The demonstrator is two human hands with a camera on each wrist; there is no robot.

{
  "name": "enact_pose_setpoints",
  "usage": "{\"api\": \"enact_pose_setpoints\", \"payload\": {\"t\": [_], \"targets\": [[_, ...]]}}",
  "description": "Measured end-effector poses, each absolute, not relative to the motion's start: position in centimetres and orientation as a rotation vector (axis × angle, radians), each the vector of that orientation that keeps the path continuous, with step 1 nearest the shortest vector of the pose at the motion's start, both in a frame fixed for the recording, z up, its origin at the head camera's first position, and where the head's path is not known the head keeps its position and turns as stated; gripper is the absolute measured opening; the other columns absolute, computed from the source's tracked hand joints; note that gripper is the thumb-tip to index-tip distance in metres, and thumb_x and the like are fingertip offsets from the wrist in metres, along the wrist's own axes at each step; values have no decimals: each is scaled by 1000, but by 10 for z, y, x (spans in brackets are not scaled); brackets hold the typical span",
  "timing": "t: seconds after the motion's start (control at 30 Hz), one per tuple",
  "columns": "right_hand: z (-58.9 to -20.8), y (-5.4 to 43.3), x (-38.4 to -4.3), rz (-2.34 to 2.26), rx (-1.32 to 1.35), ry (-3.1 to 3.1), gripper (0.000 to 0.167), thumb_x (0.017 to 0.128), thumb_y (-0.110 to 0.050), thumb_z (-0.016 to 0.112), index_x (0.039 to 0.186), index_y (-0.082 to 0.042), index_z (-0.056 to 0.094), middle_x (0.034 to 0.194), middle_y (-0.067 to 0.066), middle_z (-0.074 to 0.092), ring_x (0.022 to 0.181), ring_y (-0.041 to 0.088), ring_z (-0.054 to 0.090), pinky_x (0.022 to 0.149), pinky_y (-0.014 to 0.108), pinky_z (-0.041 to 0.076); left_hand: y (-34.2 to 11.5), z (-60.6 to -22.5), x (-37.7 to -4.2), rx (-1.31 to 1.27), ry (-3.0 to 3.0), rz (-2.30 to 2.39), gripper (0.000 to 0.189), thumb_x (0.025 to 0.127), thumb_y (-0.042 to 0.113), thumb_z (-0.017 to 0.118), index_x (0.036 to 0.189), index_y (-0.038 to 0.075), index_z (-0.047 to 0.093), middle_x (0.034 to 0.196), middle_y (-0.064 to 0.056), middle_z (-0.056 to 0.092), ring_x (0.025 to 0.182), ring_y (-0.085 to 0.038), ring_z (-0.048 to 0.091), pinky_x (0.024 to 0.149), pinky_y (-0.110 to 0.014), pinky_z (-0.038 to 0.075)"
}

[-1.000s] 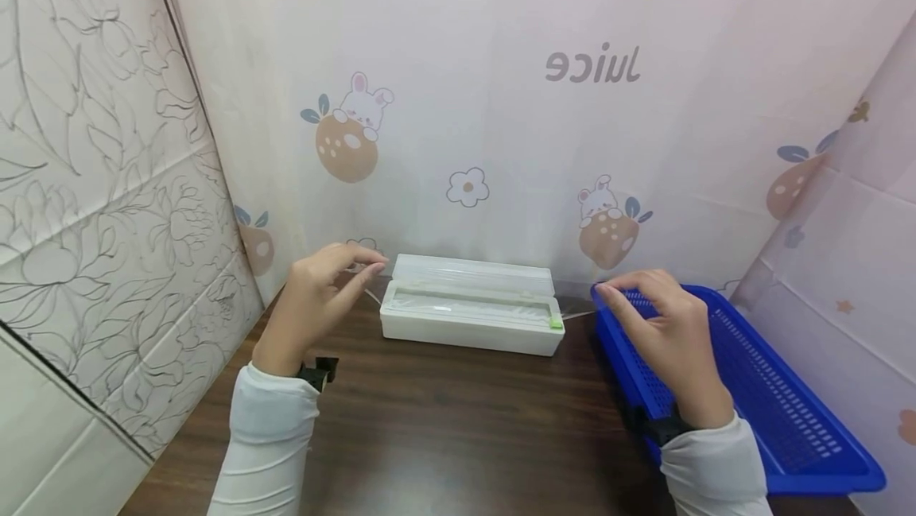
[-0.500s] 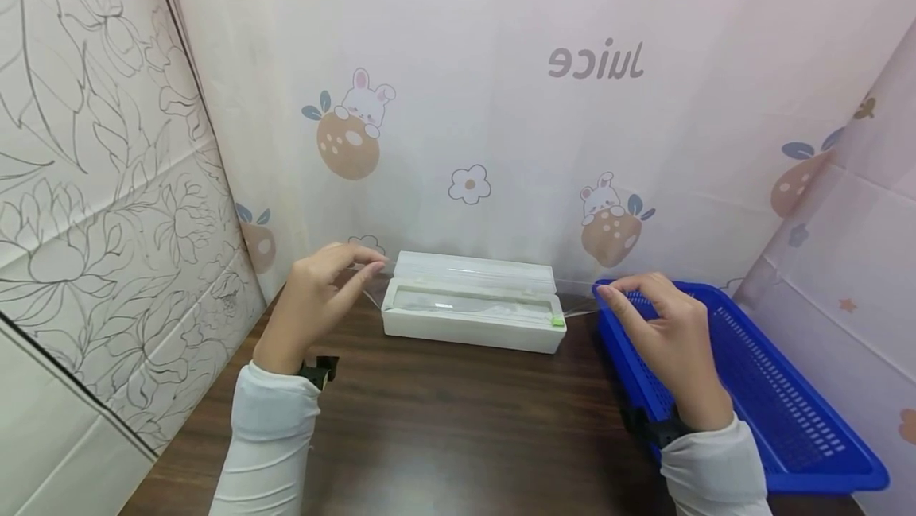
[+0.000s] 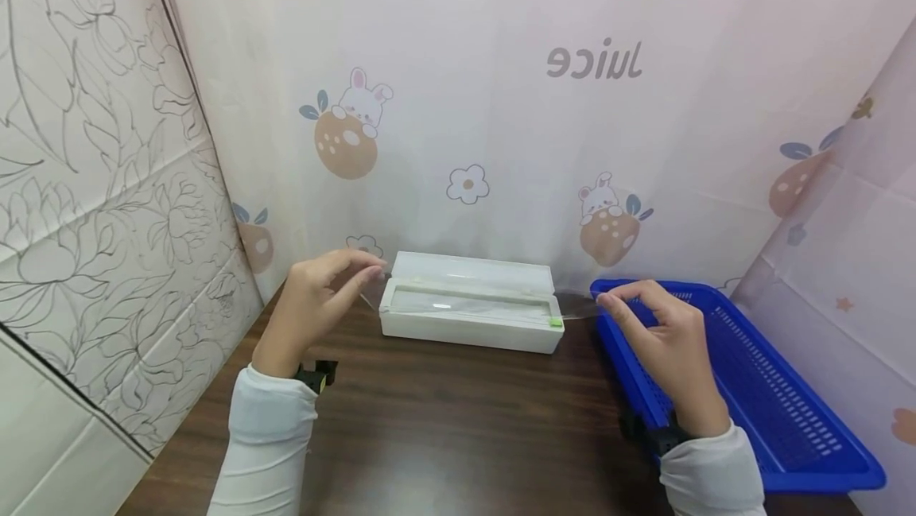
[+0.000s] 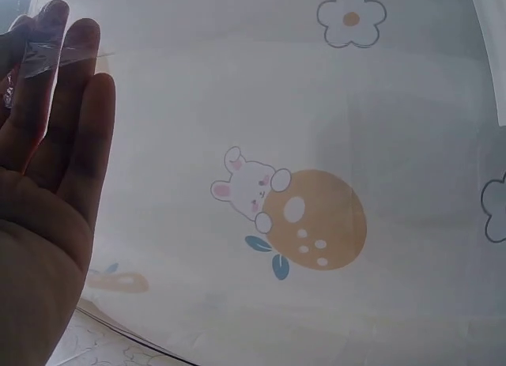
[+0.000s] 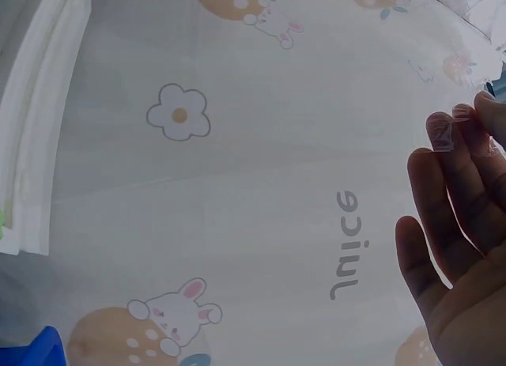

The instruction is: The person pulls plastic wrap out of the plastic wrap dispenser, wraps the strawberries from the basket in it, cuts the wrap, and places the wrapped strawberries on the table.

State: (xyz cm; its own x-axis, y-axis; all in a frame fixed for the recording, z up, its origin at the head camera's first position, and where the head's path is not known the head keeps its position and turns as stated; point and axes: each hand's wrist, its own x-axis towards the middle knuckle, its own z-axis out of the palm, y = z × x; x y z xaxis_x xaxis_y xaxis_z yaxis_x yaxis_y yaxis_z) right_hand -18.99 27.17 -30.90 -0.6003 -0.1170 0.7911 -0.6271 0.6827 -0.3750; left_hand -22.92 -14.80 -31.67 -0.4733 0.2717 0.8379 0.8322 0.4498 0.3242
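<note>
A white cling film dispenser sits on the table with its translucent lid raised at the back. At its right front corner is a green slide cutter. Clear cling film spreads above and past both ends of the box, hard to see against the background. Left of the box, my left hand pinches one side of the film between thumb and forefinger. On the other side, my right hand pinches it likewise, close to the basket. In both wrist views, film clings to the fingertips.
A blue perforated plastic basket stands at the right, partly beneath my right forearm. Brown wood-grain table lies in front of the dispenser. A printed curtain hangs close behind it, and a flower-patterned panel rises at the left.
My right hand has come down slightly, and the left fingertips have dipped a little. Both hands keep pinching the film. The dispenser stays in place.
</note>
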Motion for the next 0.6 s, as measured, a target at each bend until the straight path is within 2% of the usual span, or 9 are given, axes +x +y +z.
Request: {"api": "enact_pose_setpoints", "payload": {"t": [0.1,0.17,0.37,0.6], "targets": [[-311,272,-189,893,552,-2137,6,88,-1,76,92,-6,74,89,-5,72,75,1,59,68,9,47,-148,-319,-228,-947,-1967,-1082,21,87,-7,73,103,7,75,97,0,75,85,-19,72,77,-19,56],[-313,273,-188,941,536,-2151,4,89,-3,75,93,-5,75,88,-8,71,76,2,60,69,9,47,-147,-321,-228,-964,-1964,-1138,22,88,-8,72,103,7,75,96,-2,75,83,-20,72,74,-20,57],[-319,273,-186,1068,568,-2164,2,92,-1,71,92,-1,73,85,1,71,81,5,64,77,10,49,-147,-325,-226,-961,-1974,-1195,21,88,-9,71,102,7,75,94,-3,75,77,-17,72,67,-19,56],[-328,274,-185,1182,652,-2147,12,90,10,67,89,-2,70,78,5,68,72,9,64,64,13,52,-148,-334,-224,-942,-1995,-1263,20,88,-7,72,101,8,75,91,-1,75,66,-13,68,58,-20,55]]}}
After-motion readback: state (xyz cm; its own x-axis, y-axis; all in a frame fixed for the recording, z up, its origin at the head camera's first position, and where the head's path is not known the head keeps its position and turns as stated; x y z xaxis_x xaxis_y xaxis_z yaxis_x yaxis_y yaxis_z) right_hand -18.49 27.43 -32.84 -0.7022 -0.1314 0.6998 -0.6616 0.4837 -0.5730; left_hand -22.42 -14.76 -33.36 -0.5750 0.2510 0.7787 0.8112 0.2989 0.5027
